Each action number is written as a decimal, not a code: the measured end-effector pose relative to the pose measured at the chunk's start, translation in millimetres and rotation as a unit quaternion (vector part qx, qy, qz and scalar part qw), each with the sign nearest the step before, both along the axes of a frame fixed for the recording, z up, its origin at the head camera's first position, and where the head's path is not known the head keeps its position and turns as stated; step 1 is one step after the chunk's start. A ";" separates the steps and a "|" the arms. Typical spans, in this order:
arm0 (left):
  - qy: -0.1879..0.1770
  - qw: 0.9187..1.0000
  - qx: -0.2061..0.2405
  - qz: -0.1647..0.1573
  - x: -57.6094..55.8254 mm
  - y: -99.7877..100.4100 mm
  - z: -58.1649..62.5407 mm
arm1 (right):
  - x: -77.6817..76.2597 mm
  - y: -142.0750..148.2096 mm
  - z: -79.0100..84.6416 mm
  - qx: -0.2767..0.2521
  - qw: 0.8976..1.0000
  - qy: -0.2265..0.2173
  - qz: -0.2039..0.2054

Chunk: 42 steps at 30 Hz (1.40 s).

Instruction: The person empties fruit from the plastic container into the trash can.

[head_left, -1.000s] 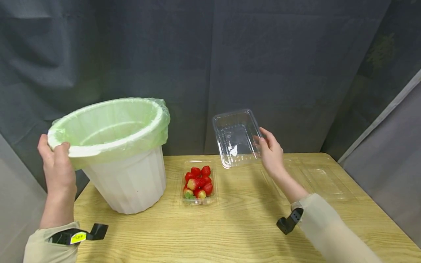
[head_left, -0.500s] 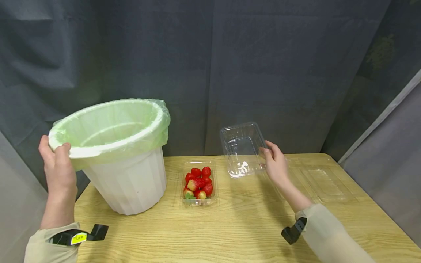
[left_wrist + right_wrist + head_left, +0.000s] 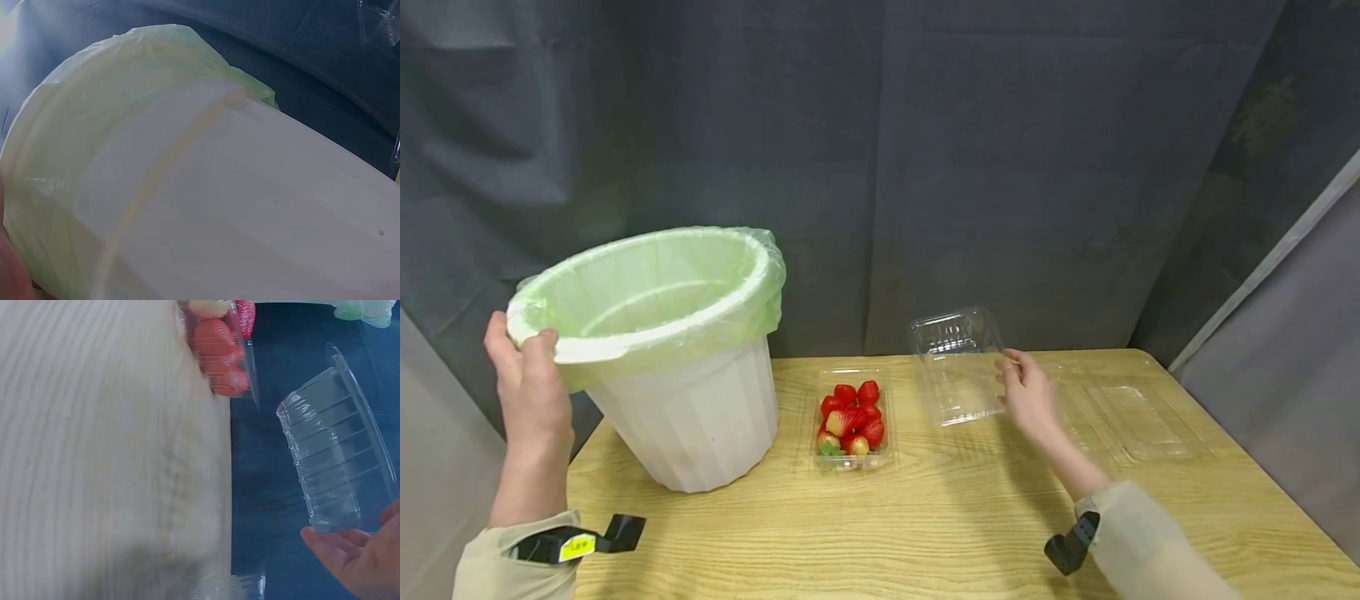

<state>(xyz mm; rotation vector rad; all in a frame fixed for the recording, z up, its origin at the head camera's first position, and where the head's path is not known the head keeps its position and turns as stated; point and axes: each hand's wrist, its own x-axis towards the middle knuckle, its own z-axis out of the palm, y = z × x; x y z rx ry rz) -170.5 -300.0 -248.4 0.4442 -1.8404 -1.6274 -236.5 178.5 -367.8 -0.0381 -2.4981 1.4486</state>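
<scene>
At the left in the head view, my left hand [image 3: 535, 396] grips the rim of a white trash bin [image 3: 700, 425], thumb over the edge. A pale green bin liner [image 3: 730, 321] is folded over that rim. The bin leans toward the hand. My right hand [image 3: 1030, 400] holds a clear plastic container [image 3: 958, 375] by its right side, tilted above the table. In the right wrist view the container's ribbed wall [image 3: 331, 462] shows, with fingers at its lower end. Between bin and right hand, a clear tray [image 3: 853, 461] of red strawberries [image 3: 852, 419] sits on the table.
More clear plastic containers or lids [image 3: 1138, 417] lie at the table's right side, partly behind the right arm. The wooden table [image 3: 790, 533] ends at a dark curtain [image 3: 1000, 167] behind. Grey panels [image 3: 1285, 350] flank both sides.
My right hand has lowered the clear container toward the table and shifted it slightly right, tipping it further. The left hand and the bin have stayed almost still.
</scene>
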 end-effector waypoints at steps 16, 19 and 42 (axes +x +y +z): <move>0.003 1.000 -0.001 0.001 0.0 -0.9 -0.5 | 2.4 -0.6 -20.1 0.122 0.992 -0.025 0.000; 0.005 1.000 0.001 -0.002 0.1 -0.8 -0.6 | 2.8 -2.5 -24.1 0.125 0.991 -0.039 0.003; 0.017 1.000 0.001 -0.001 -0.8 -0.3 -1.5 | 7.2 -6.6 -46.6 0.122 0.988 -0.090 0.027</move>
